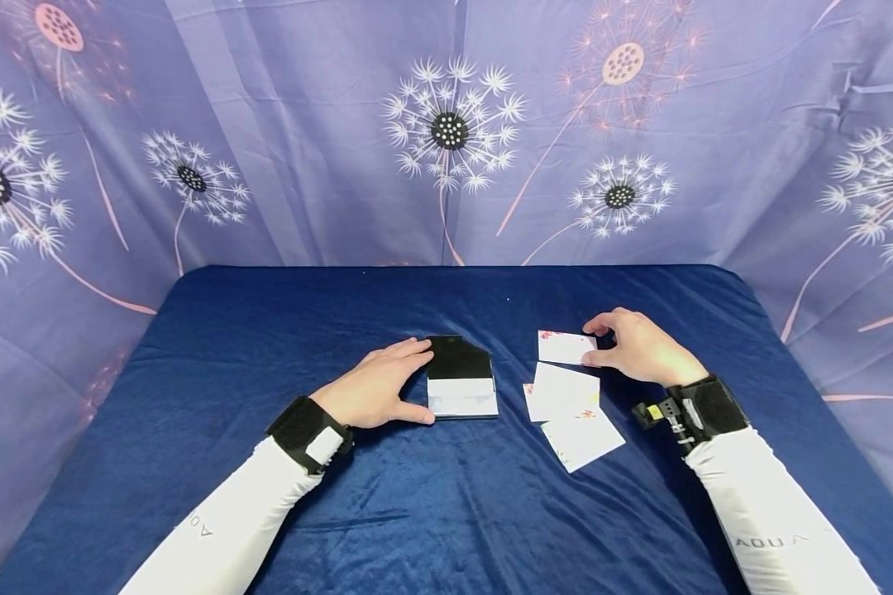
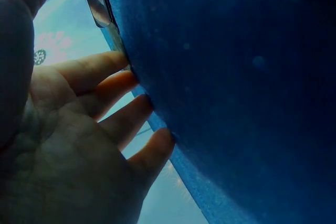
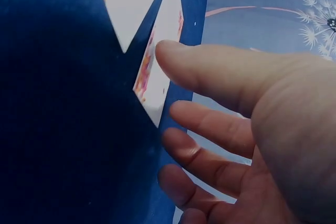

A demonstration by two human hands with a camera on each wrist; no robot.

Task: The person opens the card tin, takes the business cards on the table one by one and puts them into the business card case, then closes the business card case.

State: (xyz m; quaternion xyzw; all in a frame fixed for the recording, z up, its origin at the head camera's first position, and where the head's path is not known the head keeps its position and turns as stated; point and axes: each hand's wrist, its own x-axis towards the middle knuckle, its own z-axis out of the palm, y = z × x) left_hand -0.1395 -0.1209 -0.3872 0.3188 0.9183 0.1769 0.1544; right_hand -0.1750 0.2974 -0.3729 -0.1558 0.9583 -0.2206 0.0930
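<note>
A small flat case (image 1: 461, 397), like a business card case, lies on the blue cloth with its black lid folded back. My left hand (image 1: 375, 384) rests at its left side, fingertips by the lid and thumb by the near left corner. In the left wrist view the fingers (image 2: 107, 100) are extended, their tips at the cloth. My right hand (image 1: 636, 343) is at the right end of a white card (image 1: 563, 347) with a pink floral print. In the right wrist view the thumb (image 3: 181, 59) overlaps that card, and the other fingers are spread apart below it.
Several more white cards (image 1: 584, 438) lie overlapping nearer to me, right of the case. The blue cloth (image 1: 327, 314) covers the table. A lilac curtain (image 1: 327, 165) with dandelion prints stands behind the far edge and along both sides.
</note>
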